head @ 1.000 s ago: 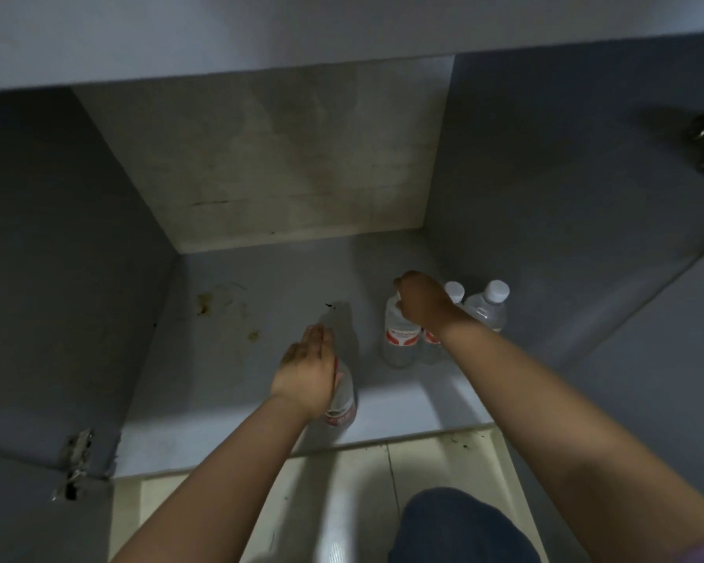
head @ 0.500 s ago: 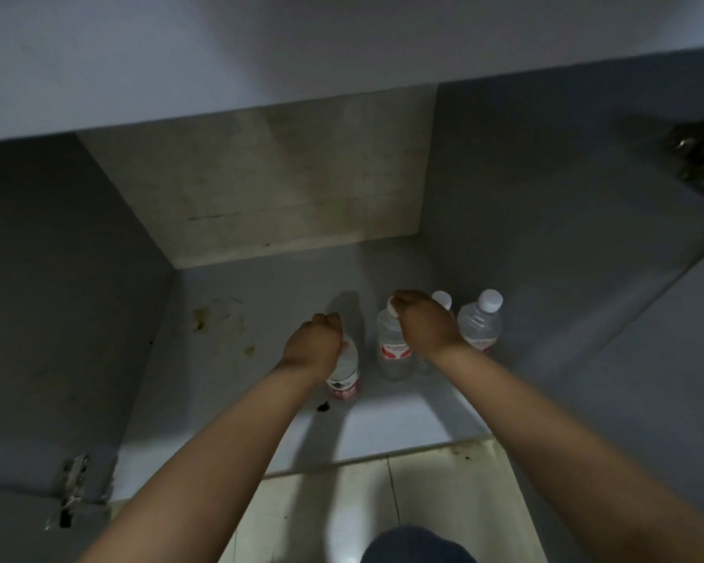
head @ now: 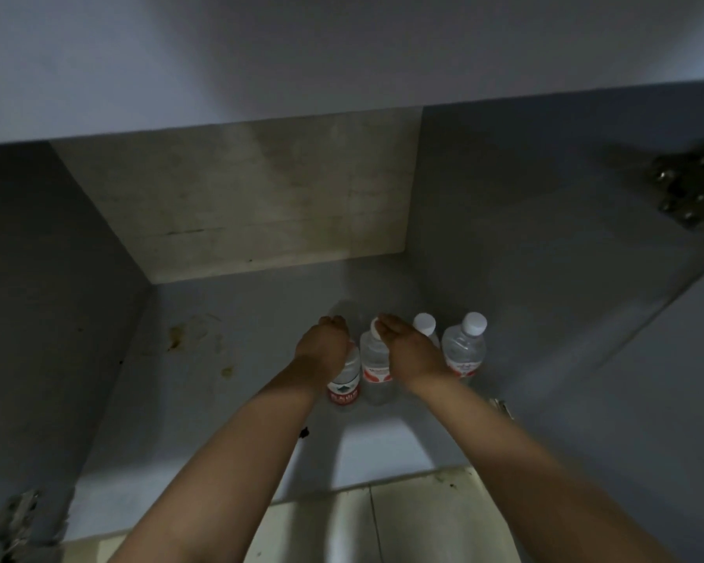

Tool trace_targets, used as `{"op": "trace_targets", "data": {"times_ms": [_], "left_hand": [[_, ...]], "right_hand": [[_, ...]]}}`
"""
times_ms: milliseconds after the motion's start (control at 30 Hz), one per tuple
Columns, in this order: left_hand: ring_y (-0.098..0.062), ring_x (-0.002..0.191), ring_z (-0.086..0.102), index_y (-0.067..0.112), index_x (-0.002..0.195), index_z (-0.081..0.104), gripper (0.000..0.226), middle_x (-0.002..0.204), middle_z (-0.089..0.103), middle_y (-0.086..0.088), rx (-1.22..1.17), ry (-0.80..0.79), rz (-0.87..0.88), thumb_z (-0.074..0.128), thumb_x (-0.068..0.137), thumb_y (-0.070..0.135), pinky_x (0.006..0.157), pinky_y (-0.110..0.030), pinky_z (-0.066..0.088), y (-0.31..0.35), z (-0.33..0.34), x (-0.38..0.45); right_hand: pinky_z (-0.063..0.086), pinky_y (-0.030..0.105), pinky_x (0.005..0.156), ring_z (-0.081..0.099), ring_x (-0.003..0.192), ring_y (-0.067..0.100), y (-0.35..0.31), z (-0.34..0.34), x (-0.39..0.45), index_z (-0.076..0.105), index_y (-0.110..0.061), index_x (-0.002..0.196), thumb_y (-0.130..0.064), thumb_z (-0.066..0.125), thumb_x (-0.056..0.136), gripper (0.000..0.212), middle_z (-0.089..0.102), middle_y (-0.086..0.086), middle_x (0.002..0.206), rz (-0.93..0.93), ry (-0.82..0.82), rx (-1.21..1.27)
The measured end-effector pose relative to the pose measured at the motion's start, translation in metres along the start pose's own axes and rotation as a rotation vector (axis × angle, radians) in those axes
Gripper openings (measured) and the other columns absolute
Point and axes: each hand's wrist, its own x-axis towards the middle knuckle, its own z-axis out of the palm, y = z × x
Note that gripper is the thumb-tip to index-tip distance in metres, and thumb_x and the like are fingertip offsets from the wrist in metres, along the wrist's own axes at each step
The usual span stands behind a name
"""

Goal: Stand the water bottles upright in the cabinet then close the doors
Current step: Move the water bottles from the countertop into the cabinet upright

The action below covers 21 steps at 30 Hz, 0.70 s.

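Observation:
Several clear water bottles with white caps and red labels stand upright in a row on the grey cabinet floor (head: pixel 220 420). My left hand (head: pixel 326 345) grips the top of the leftmost bottle (head: pixel 344 386), hiding its cap. My right hand (head: pixel 409 349) lies with straight fingers over the second bottle (head: pixel 374 369), its fingertips touching the cap. A third bottle (head: pixel 424 323) shows only its cap behind my right hand. The fourth bottle (head: pixel 464 351) stands free at the right end.
The cabinet has a pale back panel (head: pixel 253 197) and grey side walls. Metal hinges sit at the upper right (head: pixel 691 184) and lower left (head: pixel 21 518). Brown stains (head: pixel 175 335) mark the cabinet floor's left part. Pale floor tiles (head: pixel 403 522) lie in front.
My left hand has lifted the leftmost bottle upright and set it beside the row. My right hand's fingers have straightened over the second bottle's cap.

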Motion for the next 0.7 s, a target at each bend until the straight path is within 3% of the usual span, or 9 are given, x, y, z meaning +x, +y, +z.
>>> {"op": "trace_targets", "data": {"times_ms": [200,333,400,467,500,567,633,700], "left_hand": [[-0.037,0.124,0.047,0.008,0.146,0.020,0.055,0.137,0.040,-0.022,-0.026,0.002,0.046,0.037,0.099,0.030,0.097,-0.039,0.044,-0.010,0.002,-0.009],[-0.032,0.130,0.039,0.015,0.148,0.017,0.051,0.146,0.033,-0.017,0.038,0.094,0.037,0.031,0.100,0.026,0.101,-0.038,0.040,-0.017,-0.001,-0.032],[-0.031,0.135,0.034,0.015,0.146,0.024,0.048,0.151,0.029,-0.016,0.005,0.085,-0.028,0.031,0.100,0.024,0.107,-0.038,0.035,-0.025,-0.004,-0.054],[-0.037,0.133,0.042,0.010,0.137,0.045,0.044,0.147,0.039,-0.020,-0.005,0.149,-0.038,0.039,0.095,0.022,0.108,-0.042,0.038,-0.033,-0.009,-0.086],[-0.040,0.128,0.049,0.008,0.127,0.056,0.041,0.141,0.047,-0.023,-0.015,0.170,-0.042,0.045,0.090,0.020,0.105,-0.046,0.041,-0.036,-0.012,-0.103],[-0.039,0.127,0.050,0.010,0.119,0.064,0.037,0.138,0.052,-0.020,-0.006,0.133,-0.075,0.053,0.084,0.017,0.106,-0.051,0.039,-0.039,-0.026,-0.143],[-0.031,0.141,0.031,0.017,0.135,0.047,0.042,0.152,0.033,-0.012,-0.030,0.019,-0.113,0.044,0.093,0.021,0.116,-0.047,0.024,-0.039,-0.043,-0.184],[-0.026,0.148,0.004,0.022,0.147,0.022,0.048,0.160,0.008,-0.003,-0.084,-0.093,-0.158,0.030,0.100,0.029,0.121,-0.043,0.004,-0.040,-0.062,-0.222]], "right_hand": [[0.008,0.021,0.119,0.009,0.148,0.018,-0.004,-0.001,0.001,0.017,-0.006,0.149,0.002,0.040,0.094,0.060,0.010,0.005,0.160,0.000,-0.003,-0.020],[0.011,0.028,0.120,0.010,0.148,0.023,-0.013,-0.005,-0.005,0.025,-0.008,0.147,-0.019,0.040,0.099,0.051,0.015,0.008,0.159,0.015,0.003,-0.113],[0.021,0.036,0.118,0.026,0.144,0.028,-0.027,-0.013,-0.016,0.041,-0.006,0.140,-0.024,0.046,0.096,0.048,0.032,0.012,0.153,0.047,0.037,-0.132],[0.050,0.045,0.095,0.064,0.113,0.032,-0.046,-0.022,-0.032,0.070,-0.007,0.110,-0.033,0.051,0.083,0.042,0.067,0.015,0.122,0.037,0.111,-0.189],[0.058,0.045,0.079,0.073,0.096,0.030,-0.056,-0.028,-0.044,0.076,-0.011,0.095,-0.038,0.048,0.076,0.044,0.076,0.011,0.104,0.039,0.087,-0.209],[0.060,0.045,0.069,0.075,0.084,0.028,-0.071,-0.033,-0.071,0.079,-0.015,0.086,-0.046,0.046,0.070,0.047,0.079,0.007,0.091,0.025,-0.009,-0.205],[0.059,0.047,0.073,0.075,0.088,0.026,-0.090,-0.045,-0.102,0.077,-0.017,0.089,-0.050,0.045,0.078,0.048,0.078,0.006,0.095,-0.038,-0.050,-0.260],[0.058,0.047,0.075,0.074,0.093,0.023,-0.108,-0.063,-0.132,0.077,-0.018,0.093,-0.054,0.030,0.083,0.060,0.078,0.005,0.099,-0.059,-0.117,-0.273]]}}
